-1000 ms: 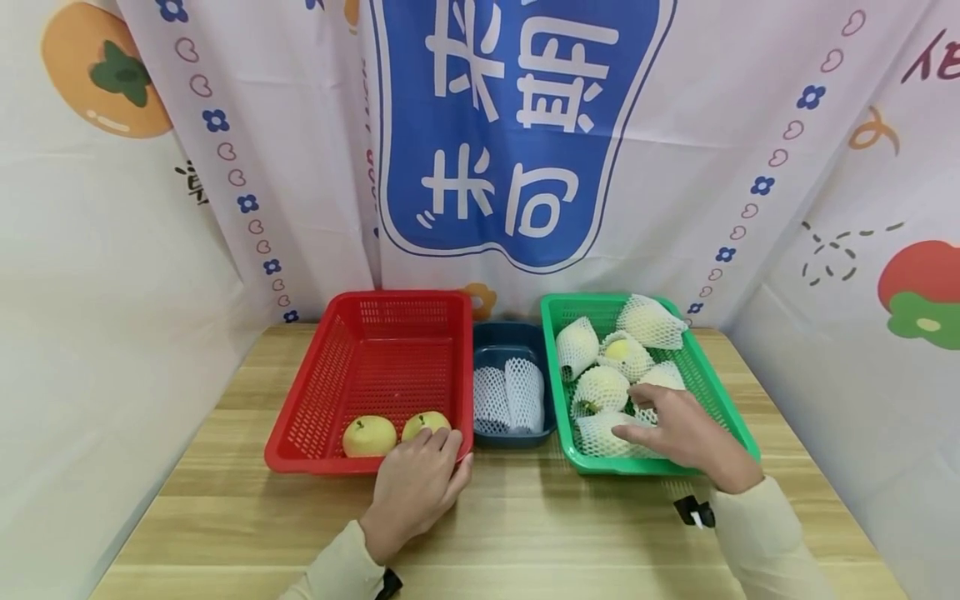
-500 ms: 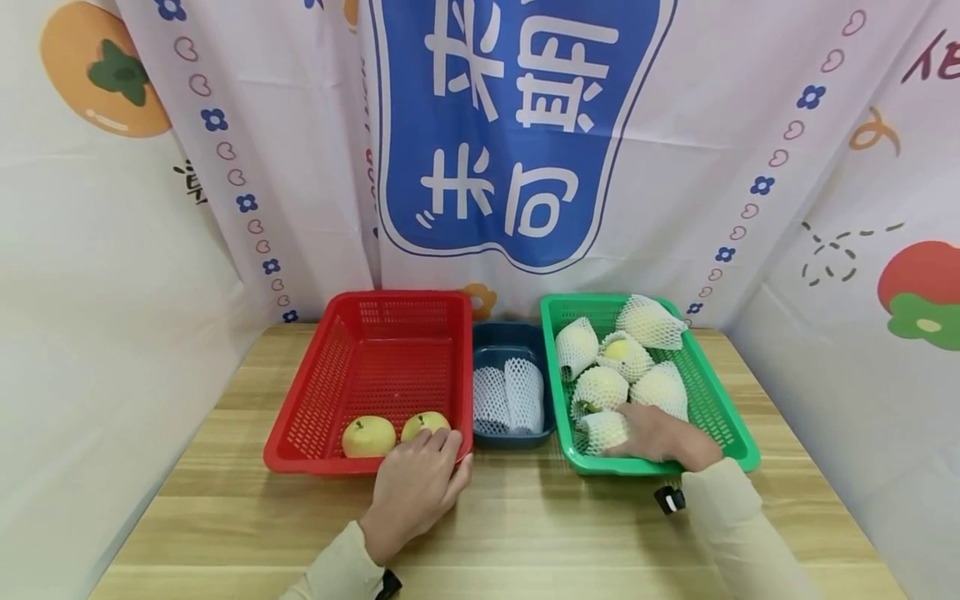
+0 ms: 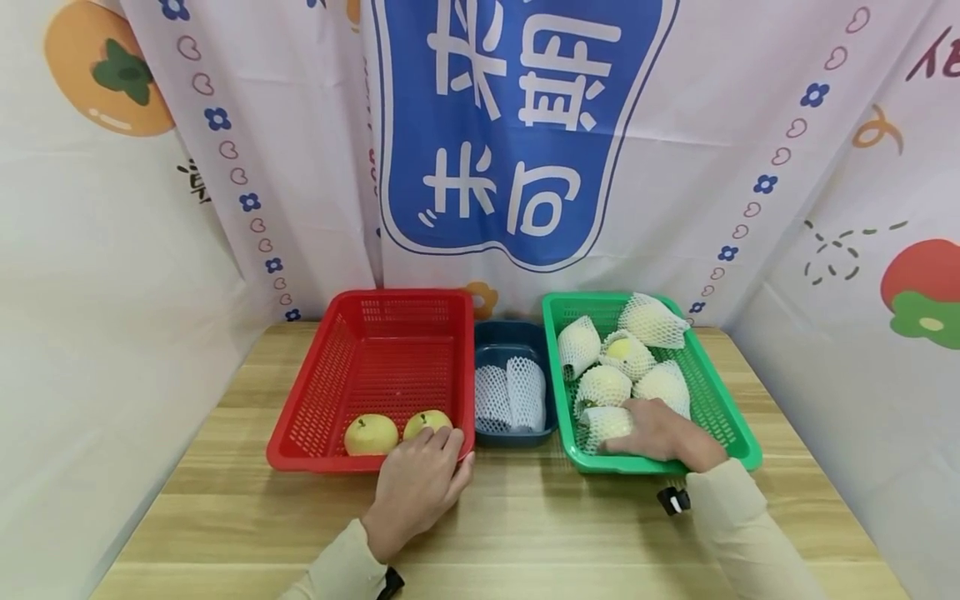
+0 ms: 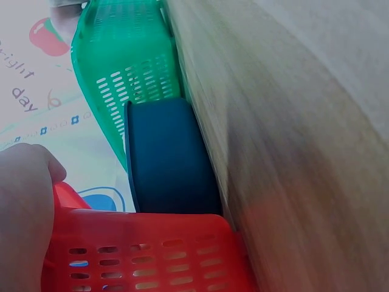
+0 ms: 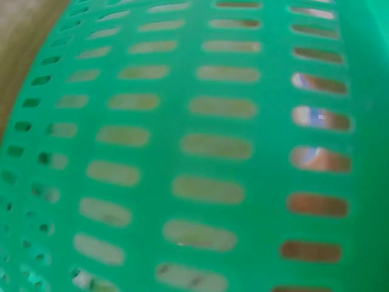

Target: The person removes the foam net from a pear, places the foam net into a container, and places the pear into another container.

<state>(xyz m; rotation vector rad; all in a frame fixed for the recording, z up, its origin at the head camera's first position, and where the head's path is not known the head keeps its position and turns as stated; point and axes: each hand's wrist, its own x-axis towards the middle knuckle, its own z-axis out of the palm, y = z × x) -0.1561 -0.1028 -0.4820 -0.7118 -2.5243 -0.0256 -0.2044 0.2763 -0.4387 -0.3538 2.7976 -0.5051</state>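
Note:
My left hand (image 3: 422, 483) holds the front rim of the red basket (image 3: 296, 461), fingers over the edge near two bare yellow pears (image 3: 371, 435) lying inside. The left wrist view shows this hand at the top of the basket's red wall (image 4: 146, 252). On the right, my right hand (image 3: 663, 432) reaches into the green basket (image 3: 712, 375) and grips a pear in a white foam net (image 3: 606, 427) at the front. Several other netted pears (image 3: 602, 387) lie around it. In the right wrist view the green basket wall (image 5: 273, 152) hides most of the hand.
Between the baskets stands a dark blue bin (image 3: 513, 335) holding white foam nets (image 3: 527, 394). A wooden table (image 3: 540, 525) carries everything. Printed cloth (image 3: 315, 192) hangs behind and at both sides.
My right hand has come down from above the netted pears and now has its fingers around the front one. The left hand has stayed at the red basket's rim.

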